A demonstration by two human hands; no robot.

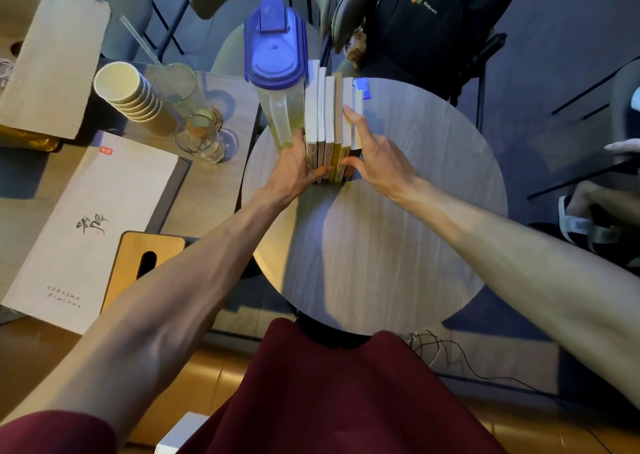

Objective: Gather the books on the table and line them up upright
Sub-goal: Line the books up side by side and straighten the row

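Observation:
Several books [329, 114] stand upright in a tight row at the far side of the round grey wood-grain table [398, 239], their spines toward me. The row leans against a clear pitcher with a blue lid [275, 73] on its left. My left hand [296, 173] presses the left end of the row, thumb across the near spines. My right hand [375, 156] clasps the right end, fingers laid along the outermost book and thumb on the spines. Together both hands squeeze the row.
Left of the round table, a lower table holds a stack of paper cups [135, 97], two glasses [201, 138], a flat printed box [93, 218] and a cardboard box [52, 62]. Chairs and a black backpack [433, 21] stand behind. Cables [446, 353] lie on the floor.

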